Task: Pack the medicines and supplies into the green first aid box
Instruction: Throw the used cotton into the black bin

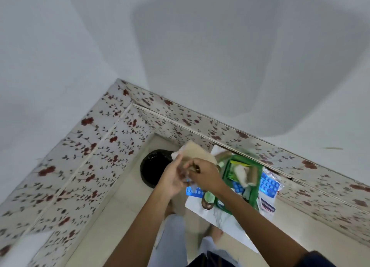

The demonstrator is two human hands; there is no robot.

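The green first aid box (258, 178) stands open on a white marble-patterned board (226, 220), with white and tan packets inside. My left hand (172, 180) and my right hand (206, 176) meet just left of the box, fingers pinched on a small brown item (193, 167) that is too blurred to identify. A beige flat pack (198, 150) shows right behind my fingertips; whether I hold it I cannot tell. Blue blister packs (268, 184) lie beside the box, one (193, 191) under my hands. A green bottle (208, 199) lies on the board.
A black round bin (152, 166) stands on the cream floor left of my hands. Flower-patterned tiles (90, 156) line the base of the white walls, which meet in a corner. A white sachet with a blue and red label (267, 207) lies right of the box. My legs are below.
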